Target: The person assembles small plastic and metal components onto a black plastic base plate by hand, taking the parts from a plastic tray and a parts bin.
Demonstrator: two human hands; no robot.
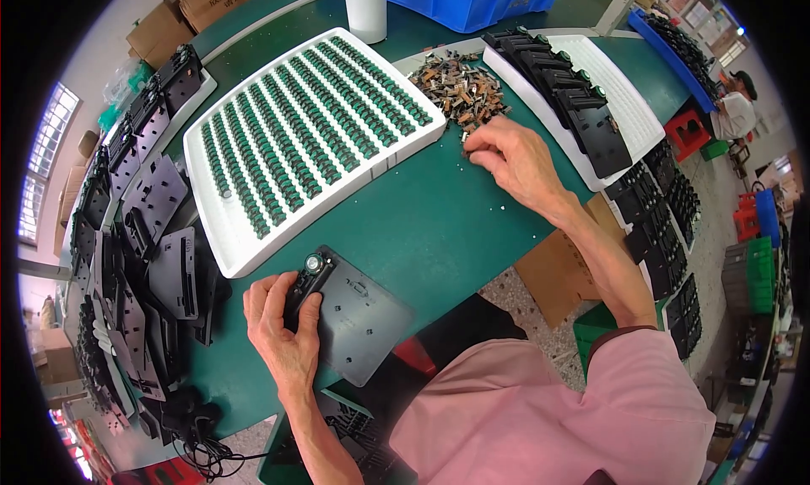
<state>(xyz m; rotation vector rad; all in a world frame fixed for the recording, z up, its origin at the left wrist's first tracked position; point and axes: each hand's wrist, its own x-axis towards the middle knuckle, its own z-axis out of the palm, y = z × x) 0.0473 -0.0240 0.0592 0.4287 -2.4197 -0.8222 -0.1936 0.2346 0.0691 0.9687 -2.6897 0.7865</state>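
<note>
From where I stand: green tabletop [439, 219] runs below both grips. White tray [253, 259], lined with rows of green-and-black parts [215, 168], sits beyond the left grip [285, 337]. Black panel [363, 320] lies immediately right of that grip, whose fingers clasp the dark barrel [301, 294] along its edge. Judged light, stiff, smooth, scratch-prone; barrel offers the soundest hold. Pile of small loose pieces [456, 88] lies at the right grip [516, 160], fingertips drawn together; whether a piece is caught, cannot tell.

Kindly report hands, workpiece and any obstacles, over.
Left hand gripping black panel. Right hand at small-parts pile, hold unclear. Nothing visibly blocking either.
</note>
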